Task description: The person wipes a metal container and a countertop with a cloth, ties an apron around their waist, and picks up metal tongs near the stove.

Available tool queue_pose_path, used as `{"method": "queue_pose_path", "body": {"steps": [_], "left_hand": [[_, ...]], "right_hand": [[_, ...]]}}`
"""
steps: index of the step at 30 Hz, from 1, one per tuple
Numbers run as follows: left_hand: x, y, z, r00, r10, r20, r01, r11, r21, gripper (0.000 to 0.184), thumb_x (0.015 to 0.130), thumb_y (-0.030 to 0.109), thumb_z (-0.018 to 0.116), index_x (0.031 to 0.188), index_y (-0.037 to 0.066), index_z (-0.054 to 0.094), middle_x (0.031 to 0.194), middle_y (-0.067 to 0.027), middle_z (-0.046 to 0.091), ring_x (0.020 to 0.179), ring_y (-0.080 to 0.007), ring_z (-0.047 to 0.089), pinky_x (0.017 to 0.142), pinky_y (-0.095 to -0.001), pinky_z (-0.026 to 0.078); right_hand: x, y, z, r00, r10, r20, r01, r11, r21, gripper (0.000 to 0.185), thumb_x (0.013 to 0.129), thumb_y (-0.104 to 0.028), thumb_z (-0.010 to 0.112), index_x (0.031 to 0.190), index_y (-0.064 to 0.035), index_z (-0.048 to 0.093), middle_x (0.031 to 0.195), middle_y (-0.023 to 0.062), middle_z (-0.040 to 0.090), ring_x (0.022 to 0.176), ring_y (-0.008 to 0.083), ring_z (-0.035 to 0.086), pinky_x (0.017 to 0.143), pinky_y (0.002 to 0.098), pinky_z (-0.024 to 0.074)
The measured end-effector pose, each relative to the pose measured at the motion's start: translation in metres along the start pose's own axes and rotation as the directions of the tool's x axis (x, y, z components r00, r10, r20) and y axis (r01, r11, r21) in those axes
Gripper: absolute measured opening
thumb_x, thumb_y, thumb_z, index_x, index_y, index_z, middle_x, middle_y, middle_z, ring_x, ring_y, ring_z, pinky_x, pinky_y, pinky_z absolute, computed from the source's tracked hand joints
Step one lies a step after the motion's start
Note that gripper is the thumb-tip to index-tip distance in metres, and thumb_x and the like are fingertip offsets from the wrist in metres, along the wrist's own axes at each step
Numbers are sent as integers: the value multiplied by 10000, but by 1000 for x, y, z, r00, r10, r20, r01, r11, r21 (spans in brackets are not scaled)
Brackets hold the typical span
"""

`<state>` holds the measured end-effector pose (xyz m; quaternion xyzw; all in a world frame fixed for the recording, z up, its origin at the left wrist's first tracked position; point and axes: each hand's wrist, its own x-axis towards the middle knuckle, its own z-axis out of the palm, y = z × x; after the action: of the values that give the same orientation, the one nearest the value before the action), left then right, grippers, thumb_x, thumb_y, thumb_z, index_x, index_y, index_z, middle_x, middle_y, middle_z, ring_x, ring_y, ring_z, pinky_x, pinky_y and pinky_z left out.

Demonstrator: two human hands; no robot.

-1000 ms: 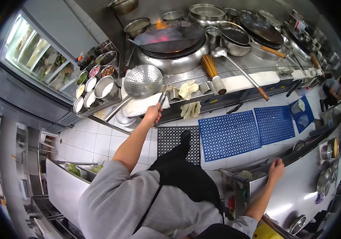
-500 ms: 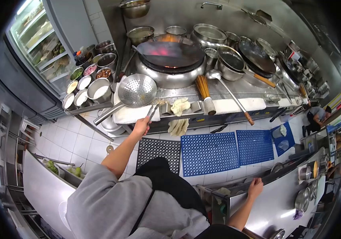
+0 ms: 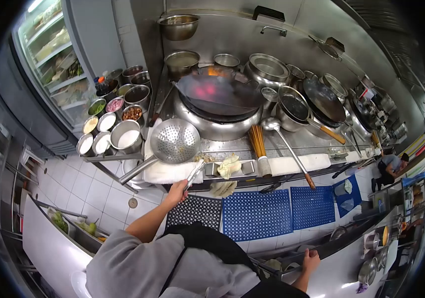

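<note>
My left hand (image 3: 175, 193) is closed around metal tongs (image 3: 194, 175), whose tips point up over the white towel (image 3: 165, 172) at the stove's front edge. A perforated strainer (image 3: 175, 140) rests on that towel, its handle jutting to the lower left. Behind it a dark wok (image 3: 218, 94) sits on the burner, its inside glowing red, with flame at the back. My right hand (image 3: 311, 260) is above the steel counter at the lower right, fingers curled; whether it holds anything is hidden. Beside the tongs, a pale glove (image 3: 229, 166) lies on a small metal container.
Bowls of ingredients (image 3: 125, 135) stand at the left. A bamboo brush (image 3: 257, 143) and a ladle (image 3: 292, 149) lie right of the strainer. Blue mats (image 3: 256, 213) cover part of the floor. Another person (image 3: 390, 169) crouches at the far right. A steel counter (image 3: 51, 238) is at lower left.
The view has tilted up, showing more of the back wall. My left hand still holds the tongs near the towel; my right hand stays curled over the right counter.
</note>
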<state>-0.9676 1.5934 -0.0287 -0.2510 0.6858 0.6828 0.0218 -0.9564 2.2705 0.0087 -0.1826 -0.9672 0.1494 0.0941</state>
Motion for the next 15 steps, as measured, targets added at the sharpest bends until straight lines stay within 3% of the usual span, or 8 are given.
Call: {"method": "queue_pose_path", "body": {"steps": [6,9,13,15], "left_hand": [[-3,-2,-2,998,-48,-43,47,998,-31,451,986,421,420,1009,23,632,584,-23,508,430,-100,449,379,-253,360],[-2,4,2,996,-2,-85,10,996,86,425,986,402,434,1005,30,637,587,-21,508,430,-98,445,377,-253,356],[-7,13,15,940,199,-275,-133,961,242,415,972,374,459,792,27,596,536,-37,530,459,-130,498,448,-295,390],[1,13,17,891,309,-333,-175,910,377,408,964,359,470,778,17,590,535,-59,537,495,-160,531,505,-337,415]], "right_hand": [[4,27,21,998,-51,-41,46,993,-104,237,779,-199,755,763,-7,616,717,144,676,673,311,665,656,423,501],[2,24,21,997,-73,-38,67,988,-141,229,801,-220,727,781,-27,604,736,139,663,714,340,638,705,452,461],[2,20,14,994,-92,-64,81,983,-166,213,814,-234,700,811,-45,603,789,128,663,787,352,614,750,457,431],[1,20,16,995,-76,-61,66,987,-148,198,815,-226,692,816,-50,603,802,122,663,808,348,609,760,453,426]]}}
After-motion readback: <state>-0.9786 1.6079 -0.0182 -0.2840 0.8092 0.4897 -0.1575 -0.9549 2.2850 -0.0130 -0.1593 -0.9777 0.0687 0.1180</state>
